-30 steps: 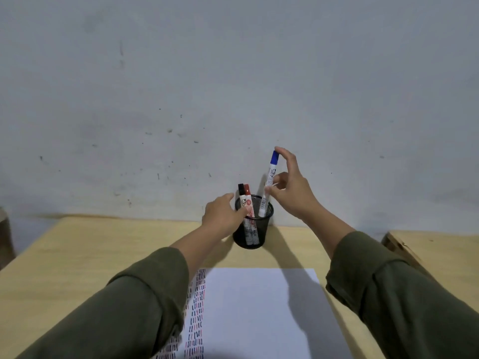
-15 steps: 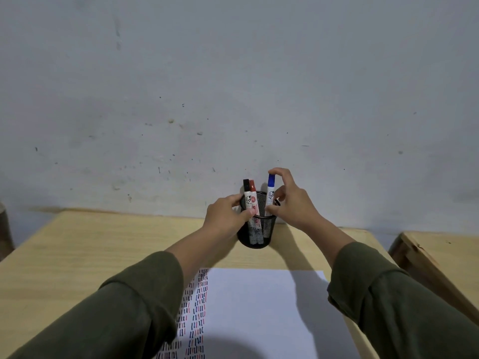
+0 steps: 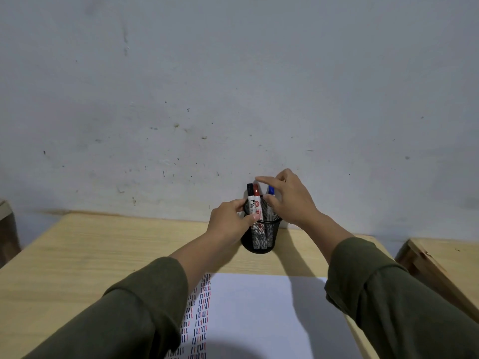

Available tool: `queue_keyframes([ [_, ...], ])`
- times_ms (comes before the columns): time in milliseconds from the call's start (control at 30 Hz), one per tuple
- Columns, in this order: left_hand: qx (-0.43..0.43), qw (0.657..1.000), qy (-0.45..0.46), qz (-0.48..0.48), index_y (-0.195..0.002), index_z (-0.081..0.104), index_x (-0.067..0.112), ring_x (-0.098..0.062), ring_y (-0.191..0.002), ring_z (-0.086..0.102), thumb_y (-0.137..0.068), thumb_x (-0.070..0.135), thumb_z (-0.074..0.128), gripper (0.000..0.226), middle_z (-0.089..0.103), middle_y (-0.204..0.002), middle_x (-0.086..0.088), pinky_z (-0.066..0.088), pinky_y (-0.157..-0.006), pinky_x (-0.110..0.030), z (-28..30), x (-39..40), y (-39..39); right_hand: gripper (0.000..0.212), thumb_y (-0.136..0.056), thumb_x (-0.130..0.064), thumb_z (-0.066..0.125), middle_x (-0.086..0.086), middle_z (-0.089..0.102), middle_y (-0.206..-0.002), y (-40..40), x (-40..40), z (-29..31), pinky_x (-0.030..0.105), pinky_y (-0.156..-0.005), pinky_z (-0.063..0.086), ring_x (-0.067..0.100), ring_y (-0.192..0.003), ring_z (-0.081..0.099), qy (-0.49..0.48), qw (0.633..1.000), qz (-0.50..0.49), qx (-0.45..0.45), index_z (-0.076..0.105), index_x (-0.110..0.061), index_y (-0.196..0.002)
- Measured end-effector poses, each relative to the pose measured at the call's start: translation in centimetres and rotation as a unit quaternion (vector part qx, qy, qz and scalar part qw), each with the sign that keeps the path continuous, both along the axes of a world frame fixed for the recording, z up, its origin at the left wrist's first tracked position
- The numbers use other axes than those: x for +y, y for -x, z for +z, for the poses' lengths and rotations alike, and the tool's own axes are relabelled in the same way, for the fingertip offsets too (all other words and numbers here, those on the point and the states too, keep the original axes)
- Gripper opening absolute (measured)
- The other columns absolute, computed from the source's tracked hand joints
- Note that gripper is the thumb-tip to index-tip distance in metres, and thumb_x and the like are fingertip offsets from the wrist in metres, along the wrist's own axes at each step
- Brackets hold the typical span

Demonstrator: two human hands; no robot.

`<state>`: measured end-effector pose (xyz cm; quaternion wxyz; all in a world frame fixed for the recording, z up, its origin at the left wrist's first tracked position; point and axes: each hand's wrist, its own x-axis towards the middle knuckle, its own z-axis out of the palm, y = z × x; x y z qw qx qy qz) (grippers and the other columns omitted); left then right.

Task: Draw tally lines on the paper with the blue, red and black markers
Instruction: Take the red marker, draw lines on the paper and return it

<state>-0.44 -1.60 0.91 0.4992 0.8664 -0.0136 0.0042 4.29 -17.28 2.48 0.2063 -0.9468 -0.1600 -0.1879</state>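
Observation:
A black mesh pen cup (image 3: 262, 242) stands at the table's far edge, against the wall. In it stand the black marker (image 3: 250, 195), the red marker (image 3: 256, 196) and the blue marker (image 3: 271, 190), caps up. My left hand (image 3: 229, 225) grips the cup's left rim and side. Over the cup my right hand (image 3: 291, 199) is spread open; its forefinger reaches above the red cap, and the blue marker stands just behind its thumb. The white paper (image 3: 261, 309) lies in front, with columns of blue, red and black tally lines (image 3: 201, 314) along its left side, partly under my left sleeve.
The light wooden table (image 3: 98, 244) ends at a grey wall (image 3: 233, 99). A second wooden surface (image 3: 448, 257) stands to the right across a narrow gap. A dark object (image 3: 6, 226) shows at the left edge.
My right hand lowered the blue marker into the cup and let go of it, then spread open with its forefinger over the red cap. My left hand kept hold of the cup.

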Motion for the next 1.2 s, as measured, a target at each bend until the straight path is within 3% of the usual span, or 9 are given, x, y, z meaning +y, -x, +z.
queue_keyframes([
  [133, 0.003, 1.0, -0.004, 0.0, -0.135, 0.051, 0.022, -0.014, -0.125, 0.053, -0.083, 0.029, 0.068, 0.055, 0.062, -0.131, 0.002, 0.035, -0.093, -0.019, 0.1, -0.1, 0.0, 0.038, -0.09, -0.023, 0.058, -0.001, 0.036, -0.1, -0.3, 0.1, 0.2, 0.033, -0.084, 0.044, 0.016, -0.097, 0.04, 0.016, 0.999, 0.005, 0.033, 0.057, -0.034, -0.126],
  [300, 0.001, 1.0, -0.001, 0.006, -0.133, 0.053, 0.021, -0.014, -0.124, 0.054, -0.083, 0.027, 0.068, 0.052, 0.062, -0.13, 0.001, 0.034, -0.089, -0.017, 0.2, -0.2, 0.1, 0.035, -0.083, -0.023, 0.066, 0.001, 0.04, -0.103, 0.2, 0.2, 0.5, 0.038, -0.09, 0.045, 0.022, -0.105, 0.046, -0.042, 0.997, 0.004, 0.067, 0.057, -0.024, -0.117],
  [467, 0.002, 1.0, 0.0, 0.014, -0.133, 0.053, 0.02, -0.015, -0.125, 0.053, -0.084, 0.027, 0.068, 0.052, 0.062, -0.131, 0.0, 0.035, -0.091, -0.02, 0.1, -0.3, 0.1, 0.033, -0.079, -0.015, 0.071, 0.006, 0.06, -0.091, 1.7, 0.1, 0.2, 0.029, -0.065, 0.043, 0.022, -0.077, 0.055, -0.127, 0.987, 0.046, 0.088, 0.044, -0.023, -0.095],
  [633, -0.007, 1.0, -0.016, 0.025, -0.138, 0.046, 0.019, -0.019, -0.13, 0.049, -0.083, 0.032, 0.068, 0.061, 0.054, -0.139, -0.001, 0.036, -0.101, -0.026, 0.3, -0.2, 0.4, 0.04, -0.082, -0.004, 0.065, 0.004, 0.058, -0.089, 2.8, 0.3, 0.9, 0.013, -0.062, 0.045, 0.023, -0.084, 0.064, -0.241, 0.968, 0.023, 0.058, 0.038, -0.025, -0.102],
  [700, -0.027, 0.998, 0.005, 0.05, -0.137, 0.048, 0.02, -0.019, -0.128, 0.049, -0.084, 0.035, 0.066, 0.058, 0.054, -0.139, -0.001, 0.034, -0.097, -0.022, 0.7, 0.0, 0.9, 0.041, -0.084, -0.002, 0.064, 0.005, 0.057, -0.093, 3.2, 0.1, 2.4, 0.008, -0.06, 0.046, 0.02, -0.076, 0.064, -0.318, 0.948, 0.015, 0.022, 0.037, -0.026, -0.105],
  [833, -0.112, 0.987, 0.085, 0.072, -0.123, 0.06, 0.021, -0.01, -0.12, 0.054, -0.088, 0.036, 0.059, 0.038, 0.063, -0.127, 0.005, 0.035, -0.097, -0.02, 3.5, 0.7, 2.0, 0.042, -0.087, -0.001, 0.06, 0.012, 0.06, -0.096, 5.3, 0.0, 6.4, 0.024, -0.074, 0.056, 0.022, -0.076, 0.071, -0.433, 0.9, 0.05, -0.017, 0.036, -0.026, -0.11],
  [1000, -0.101, 0.969, 0.224, -0.02, -0.119, 0.061, 0.027, -0.004, -0.115, 0.055, -0.094, 0.032, 0.05, 0.027, 0.066, -0.116, 0.01, 0.04, -0.101, -0.026, 7.6, 1.1, 5.9, 0.036, -0.086, -0.003, 0.063, 0.006, 0.068, -0.081, 10.6, 1.2, 7.6, 0.024, -0.064, 0.054, 0.013, -0.065, 0.068, -0.491, 0.855, 0.135, 0.099, 0.04, -0.021, -0.106],
  [1067, -0.088, 0.966, 0.238, -0.057, -0.121, 0.061, 0.026, 0.0, -0.112, 0.057, -0.096, 0.028, 0.048, 0.029, 0.067, -0.114, 0.011, 0.043, -0.096, -0.022, 7.8, 1.3, 7.9, 0.035, -0.085, -0.006, 0.065, 0.007, 0.07, -0.082, 13.0, 1.7, 6.8, 0.028, -0.066, 0.051, 0.018, -0.068, 0.067, -0.487, 0.847, 0.152, 0.149, 0.042, -0.02, -0.107],
  [1200, -0.071, 0.958, 0.267, -0.082, -0.108, 0.066, 0.023, 0.018, -0.074, 0.063, -0.096, 0.02, 0.049, 0.021, 0.069, -0.093, 0.018, 0.046, -0.061, -0.001, 7.3, 1.9, 11.9, 0.034, -0.086, -0.003, 0.062, 0.01, 0.069, -0.077, 17.8, 2.7, 5.8, 0.021, -0.058, 0.051, 0.015, -0.061, 0.066, -0.493, 0.832, 0.169, 0.192, 0.041, -0.01, -0.112],
])
